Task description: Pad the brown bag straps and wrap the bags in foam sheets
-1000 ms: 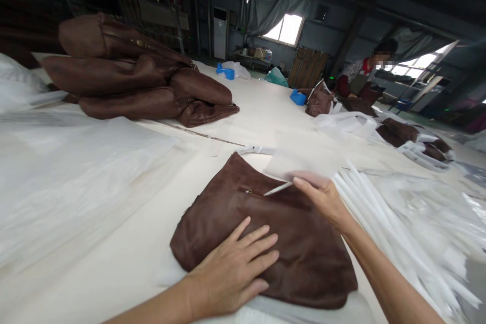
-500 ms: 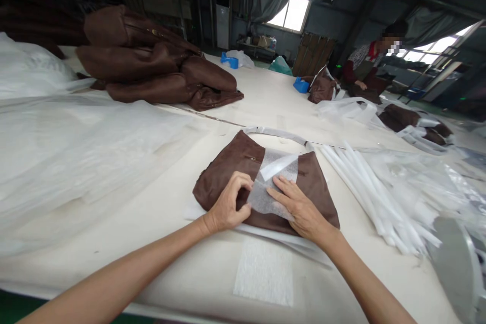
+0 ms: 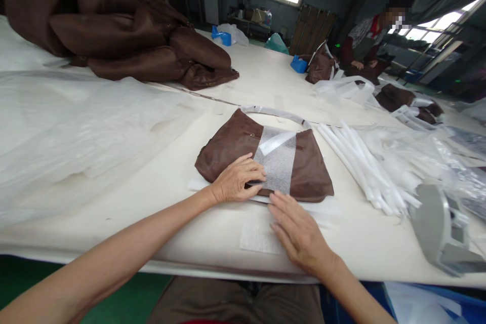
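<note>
A brown leather-look handbag (image 3: 313, 164) lies flat on the table, its wrapped handle (image 3: 275, 110) arched away from me. Across its middle runs a thin white foam sheet (image 3: 279, 167), with a narrower white strip (image 3: 276, 143) slanting near the top. My left hand (image 3: 239, 179) rests on the bag's lower part, fingertips at the sheet's left side, thumb apart and holding nothing. Just below the bag's bottom edge is my right hand (image 3: 298, 228), fingers extended. It partly covers another white foam piece (image 3: 258, 235) on the table. White sheeting (image 3: 324, 206) shows under the bag.
Brown bags (image 3: 144, 35) are heaped at the left behind plastic film (image 3: 76, 147). White foam tubes (image 3: 357, 167) lie right of the handbag, near a grey tape dispenser (image 3: 436, 228). A co-worker (image 3: 366, 45) stands at the far right beside more bags.
My right hand has slid from the sheet toward me, past the bag's lower edge. My left hand has uncurled onto the bag, and the sheet lies flatter. The view has tilted down.
</note>
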`<control>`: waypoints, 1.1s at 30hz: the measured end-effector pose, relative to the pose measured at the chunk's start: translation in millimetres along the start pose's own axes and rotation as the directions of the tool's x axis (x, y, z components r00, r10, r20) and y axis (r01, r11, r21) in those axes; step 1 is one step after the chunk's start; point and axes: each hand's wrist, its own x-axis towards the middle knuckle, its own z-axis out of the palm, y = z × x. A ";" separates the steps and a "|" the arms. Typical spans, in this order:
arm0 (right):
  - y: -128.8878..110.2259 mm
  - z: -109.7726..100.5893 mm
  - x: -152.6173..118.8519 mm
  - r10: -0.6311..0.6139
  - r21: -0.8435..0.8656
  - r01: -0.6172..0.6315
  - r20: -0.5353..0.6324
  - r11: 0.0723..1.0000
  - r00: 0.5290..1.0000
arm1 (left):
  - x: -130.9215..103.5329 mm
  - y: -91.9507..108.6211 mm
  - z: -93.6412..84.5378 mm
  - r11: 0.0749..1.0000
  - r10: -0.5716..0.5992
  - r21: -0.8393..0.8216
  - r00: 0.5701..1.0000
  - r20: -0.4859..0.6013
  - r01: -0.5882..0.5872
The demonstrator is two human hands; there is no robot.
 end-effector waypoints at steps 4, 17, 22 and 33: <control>-27.7 5.7 -45.3 0.045 -0.031 -0.041 0.134 0.999 0.990 | 0.1 -1.3 0.0 1.000 -0.014 0.002 1.000 0.019 0.014; -12.4 20.7 -44.9 -0.001 -0.006 0.000 -0.048 1.000 0.999 | 0.1 -0.8 1.9 1.000 0.010 -0.025 1.000 -0.018 -0.011; -6.7 23.3 -45.9 -0.001 -0.013 0.000 -0.092 1.000 0.996 | -1.3 0.4 2.1 0.999 0.011 -0.050 1.000 -0.024 -0.013; -31.4 46.3 -35.0 -0.148 0.008 0.155 -0.258 0.988 0.955 | -4.2 0.3 5.6 0.998 0.058 -0.014 0.998 0.017 -0.058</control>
